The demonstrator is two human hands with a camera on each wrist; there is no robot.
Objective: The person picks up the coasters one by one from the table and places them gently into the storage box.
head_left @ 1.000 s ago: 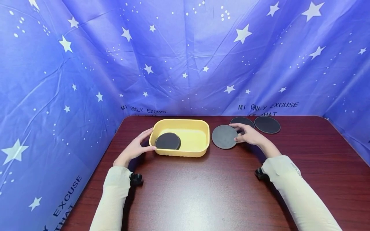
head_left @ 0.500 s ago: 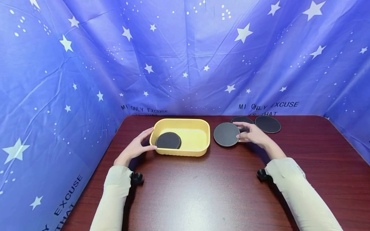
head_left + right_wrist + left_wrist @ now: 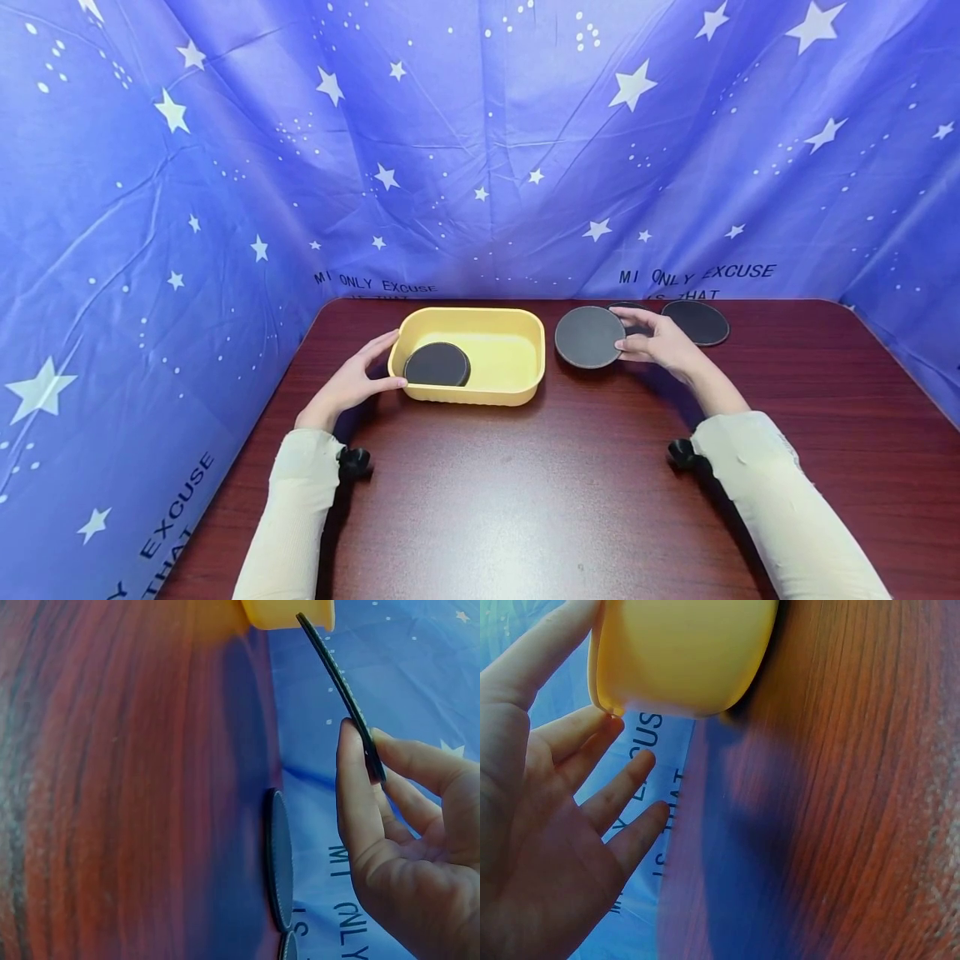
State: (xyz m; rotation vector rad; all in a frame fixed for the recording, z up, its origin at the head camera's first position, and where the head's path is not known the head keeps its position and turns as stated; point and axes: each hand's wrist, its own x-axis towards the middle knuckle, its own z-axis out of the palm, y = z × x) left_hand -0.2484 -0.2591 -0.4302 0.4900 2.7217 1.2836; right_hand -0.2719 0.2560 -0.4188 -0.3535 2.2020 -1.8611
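Fairly straight, spread fingers of my left hand [image 3: 350, 385] touch the left end of a yellow plastic basin [image 3: 472, 398], with thumb and forefinger at its rim. In the left wrist view the other fingers stand free of the basin [image 3: 682, 656]. A round black coaster [image 3: 437, 365] lies inside at the left. To the basin's right, my right hand [image 3: 660, 343] pinches another round coaster [image 3: 589, 337] by its edge. The right wrist view shows this coaster [image 3: 341, 694] edge-on and raised off the table, between thumb and fingers.
Two more black coasters lie at the table's back edge: one [image 3: 696, 322] right of my right hand, the other mostly hidden behind that hand and the held coaster. A blue star-patterned curtain [image 3: 480, 150] hangs behind and left of the dark red wooden table [image 3: 495, 492].
My right hand has lifted the pinched coaster slightly, up and a little to the right in view, so it covers more of the coaster behind. My left hand and the basin have stayed put.
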